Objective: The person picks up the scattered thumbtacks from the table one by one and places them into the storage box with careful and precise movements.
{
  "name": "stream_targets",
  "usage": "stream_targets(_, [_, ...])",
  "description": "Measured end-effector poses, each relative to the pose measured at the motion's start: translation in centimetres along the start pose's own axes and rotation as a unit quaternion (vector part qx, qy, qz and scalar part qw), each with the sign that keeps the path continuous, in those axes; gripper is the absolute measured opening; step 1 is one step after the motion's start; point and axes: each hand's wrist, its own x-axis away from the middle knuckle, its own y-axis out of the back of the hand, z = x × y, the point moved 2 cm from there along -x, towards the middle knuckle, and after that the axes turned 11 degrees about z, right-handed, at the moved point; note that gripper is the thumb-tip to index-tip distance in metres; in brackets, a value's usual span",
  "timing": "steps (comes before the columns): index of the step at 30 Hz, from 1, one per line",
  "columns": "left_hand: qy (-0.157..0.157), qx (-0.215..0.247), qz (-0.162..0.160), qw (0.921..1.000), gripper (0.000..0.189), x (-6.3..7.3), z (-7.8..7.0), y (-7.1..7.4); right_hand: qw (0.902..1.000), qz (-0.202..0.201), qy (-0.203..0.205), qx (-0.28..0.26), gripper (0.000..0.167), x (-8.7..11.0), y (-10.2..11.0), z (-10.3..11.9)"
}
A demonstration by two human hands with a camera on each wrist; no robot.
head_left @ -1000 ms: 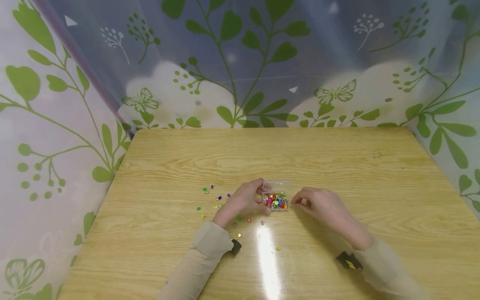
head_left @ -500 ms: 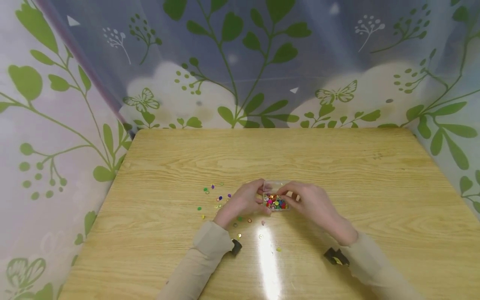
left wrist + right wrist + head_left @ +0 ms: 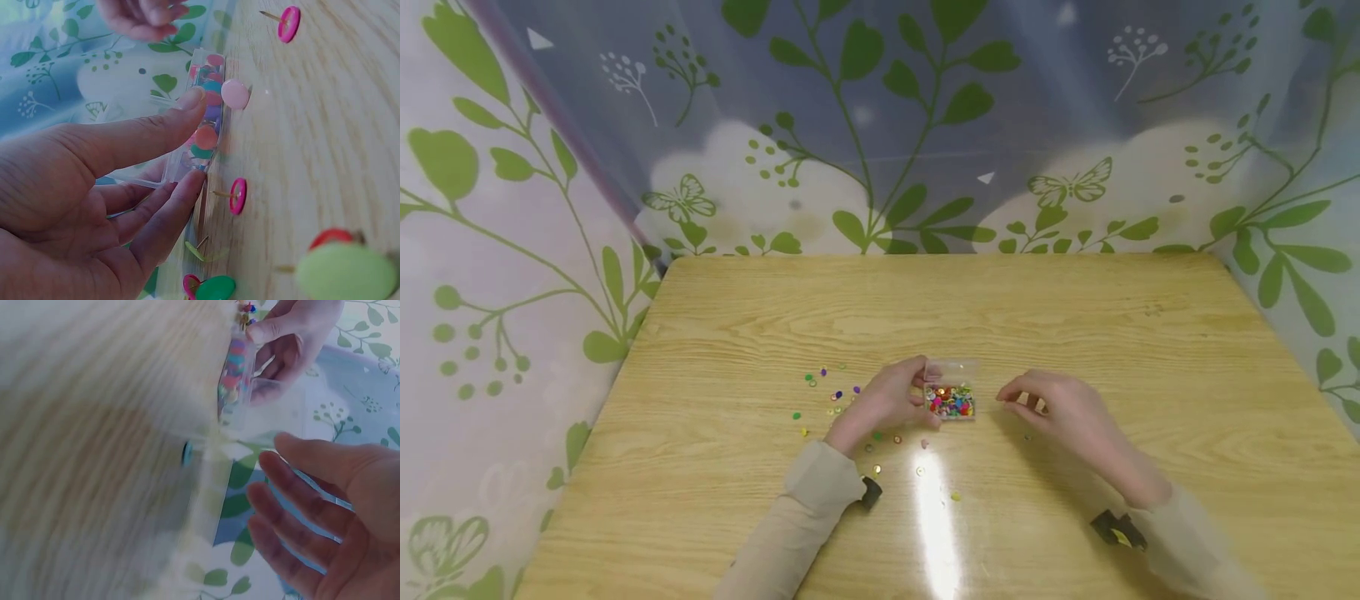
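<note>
My left hand (image 3: 889,398) grips the left side of a small clear plastic box (image 3: 215,150) filled with colourful thumbtacks (image 3: 950,402). Its thumb and fingers lie on opposite sides of the box in the left wrist view. The box's hinged lid (image 3: 953,370) stands raised at the back. To the right of the box, my right hand (image 3: 1063,417) hovers with bent, relaxed fingers, and nothing shows between them in the right wrist view. A teal thumbtack (image 3: 187,453) lies on the table close to that hand.
Several loose thumbtacks lie left of and in front of the box, among them a green one (image 3: 797,416), a pink one (image 3: 237,195) and a yellow one (image 3: 956,497). The wooden table (image 3: 737,317) meets a leaf-patterned curtain or wall covering (image 3: 865,167) at the back.
My right hand moved left over the open box, then drew back to the right, away from it. The left hand and box stayed in place.
</note>
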Motion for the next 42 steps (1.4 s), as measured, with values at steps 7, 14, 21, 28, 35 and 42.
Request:
stream_targets(7, [-0.003,-0.004,-0.003,1.0,0.064,-0.2,0.3,0.1,0.9987,0.051,-0.01,0.003,0.014,1.4,0.1,-1.1])
stream_targets(14, [-0.005,-0.003,-0.001,1.0,0.063,-0.2,0.3,0.2,0.9969,0.078,-0.009,-0.001,0.016,1.8,-0.4,-2.1])
stream_targets(21, [-0.001,0.007,0.003,1.0,0.063,0.1,0.1,0.2,0.9947,0.102,-0.009,-0.012,0.014,1.7,-0.8,-2.2])
stream_targets(28, [0.0,0.013,0.004,0.9999,0.064,0.2,0.0,0.2,0.9955,0.093,-0.002,-0.013,0.015,1.4,-0.7,-1.7])
stream_targets(35, [-0.003,0.008,0.004,1.0,0.065,0.2,0.0,0.2,0.9985,0.053,-0.013,0.008,0.008,-0.2,-0.6,-0.3])
stream_targets(42, [-0.005,0.0,-0.001,1.0,0.066,-0.1,0.2,0.0,0.9997,-0.002,0.02,0.016,0.008,-2.3,-1.0,1.8])
